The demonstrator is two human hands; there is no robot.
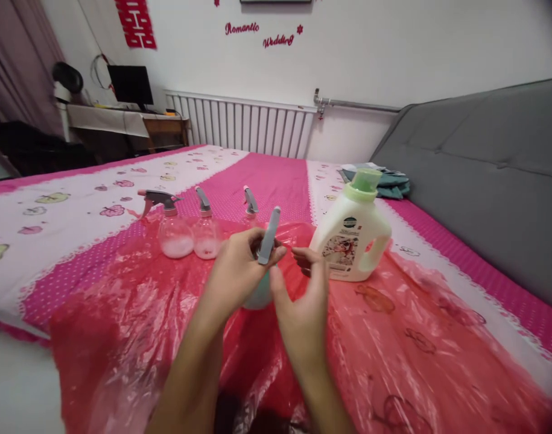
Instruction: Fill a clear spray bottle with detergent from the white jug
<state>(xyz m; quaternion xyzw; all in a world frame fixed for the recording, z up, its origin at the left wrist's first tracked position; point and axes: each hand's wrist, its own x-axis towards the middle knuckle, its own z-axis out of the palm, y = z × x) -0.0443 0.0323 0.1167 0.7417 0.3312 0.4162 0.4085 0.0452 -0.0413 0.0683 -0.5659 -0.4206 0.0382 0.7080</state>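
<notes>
A spray bottle with a bluish-green body (259, 295) and a grey spray head (269, 236) stands in front of me. My left hand (237, 262) is closed around the bottle's top, just under the spray head. On the other side, my right hand (306, 301) has its fingers apart and curved, with the thumb close to the bottle; whether it touches cannot be made out. Behind are two clear pink spray bottles (176, 237) (206, 238) holding whitish contents. A third spray bottle (250, 202) is mostly hidden by my left hand. Right of my hands stands a cream detergent jug (345, 232) with a green cap.
Wrinkled red plastic sheeting (135, 337) covers the near part of the bed (276, 172). Folded green cloth (393, 184) lies behind the jug, beside a grey headboard (484, 163). A radiator (244, 123) and a desk with a monitor (131, 84) stand beyond.
</notes>
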